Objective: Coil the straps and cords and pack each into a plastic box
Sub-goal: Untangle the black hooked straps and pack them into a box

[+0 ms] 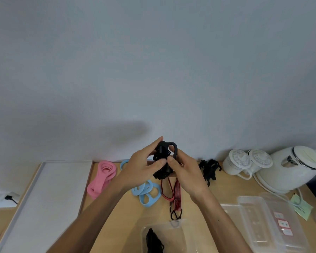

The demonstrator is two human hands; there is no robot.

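both forearms reach up from 6 o'clock and meet above the desk (124,225). left hand (142,168) and right hand (187,170), fingers (153,145) curled, pinch a bundled black strap (161,154) in mid-air; a plastic box (184,234) lies at 6 o'clock.

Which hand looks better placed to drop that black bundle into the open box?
Probably left: the left hand holds the whole bundle, while the right hand only pinches its hook. The box sits near both.
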